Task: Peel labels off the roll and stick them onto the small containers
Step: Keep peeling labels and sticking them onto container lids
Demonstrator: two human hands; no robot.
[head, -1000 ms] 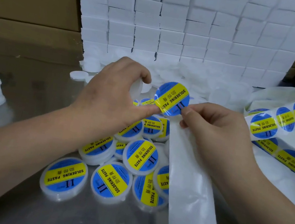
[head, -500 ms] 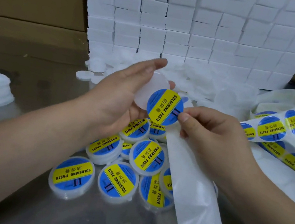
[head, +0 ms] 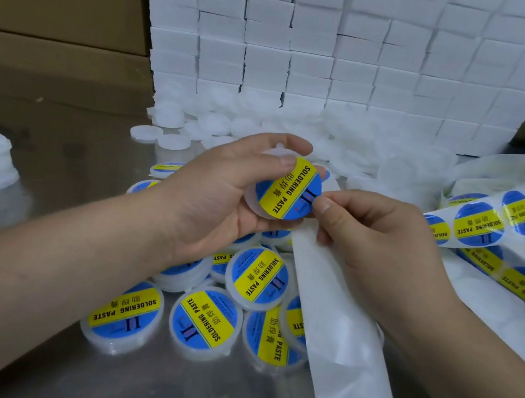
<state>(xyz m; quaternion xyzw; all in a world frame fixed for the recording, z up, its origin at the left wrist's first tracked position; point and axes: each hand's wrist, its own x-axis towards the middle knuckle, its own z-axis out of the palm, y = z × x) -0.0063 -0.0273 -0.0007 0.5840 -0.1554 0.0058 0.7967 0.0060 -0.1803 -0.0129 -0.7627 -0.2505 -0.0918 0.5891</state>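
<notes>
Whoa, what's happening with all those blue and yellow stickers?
A person is labelling small tubs. The left hand grips a white container, its thumb pressing a blue and yellow label onto the lid. The right hand holds the empty backing strip, thumb at the label's edge. Finished containers are piled below, plain containers wait behind, and the label roll lies on the right.
</notes>
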